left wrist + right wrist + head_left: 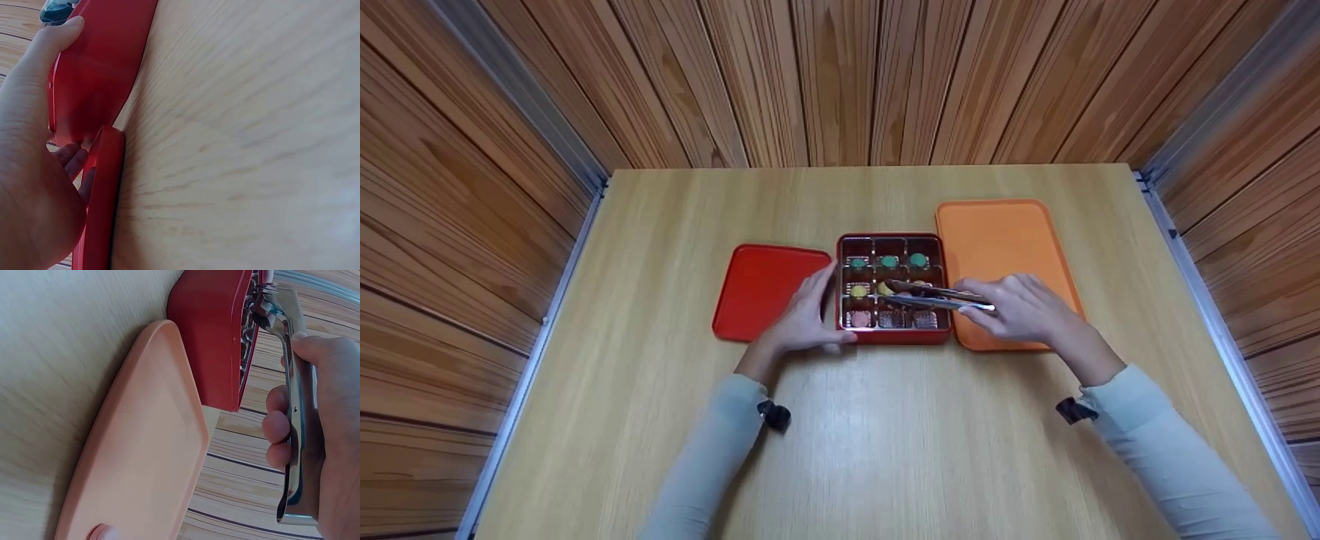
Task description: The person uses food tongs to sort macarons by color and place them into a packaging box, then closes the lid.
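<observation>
A red box point(894, 339) with a clear divided insert stands mid-table. Its back row has green round pieces point(889, 261), its middle row yellow ones point(859, 291). A pink piece point(860, 319) sits in the front-left compartment. My right hand point(1020, 307) grips metal tongs point(937, 298), also seen in the right wrist view. Their tips are down at a yellow piece point(884, 288) in the central compartment; whether they pinch it I cannot tell. With thumb along the front wall and fingers extended along its left side, my left hand point(804, 315) rests against the box.
Left of the box lies a red lid point(761, 285), partly under my left hand. An orange tray point(997, 232) adjoins the box's right side, under my right hand. The right wrist view shows a pink round piece point(103, 533) on it. Wooden walls point(840, 82) enclose the table.
</observation>
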### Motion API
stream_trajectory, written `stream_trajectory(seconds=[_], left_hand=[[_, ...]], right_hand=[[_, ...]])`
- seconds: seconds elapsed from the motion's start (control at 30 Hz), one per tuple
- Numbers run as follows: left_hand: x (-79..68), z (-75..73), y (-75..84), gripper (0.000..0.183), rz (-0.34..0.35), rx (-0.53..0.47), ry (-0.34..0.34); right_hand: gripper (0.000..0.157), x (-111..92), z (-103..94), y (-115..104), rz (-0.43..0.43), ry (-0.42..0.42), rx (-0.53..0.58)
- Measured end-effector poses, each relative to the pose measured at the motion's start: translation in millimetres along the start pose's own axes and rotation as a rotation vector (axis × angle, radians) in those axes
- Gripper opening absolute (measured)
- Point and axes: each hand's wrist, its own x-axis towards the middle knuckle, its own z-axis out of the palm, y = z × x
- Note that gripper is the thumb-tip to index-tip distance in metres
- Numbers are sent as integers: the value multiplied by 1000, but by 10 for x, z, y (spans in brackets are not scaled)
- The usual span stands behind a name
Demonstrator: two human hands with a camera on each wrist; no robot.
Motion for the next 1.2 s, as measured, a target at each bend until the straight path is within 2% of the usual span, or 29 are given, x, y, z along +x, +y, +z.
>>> stream_trajectory(seconds=[0.17,0.33,0.8,1.2], left_hand=[[1,2,0,140,-4,3,0],[-5,-1,9,141,-12,6,-4],[2,-1,-3,139,1,-9,-2],[-14,-9,23,139,-32,-14,-7]], right_hand=[[29,11,46,-17,-18,-1,-2],[33,20,66,-36,-2,-12,3],[29,-9,90,-35,2,-18,6],[32,2,78,-38,25,-37,21]])
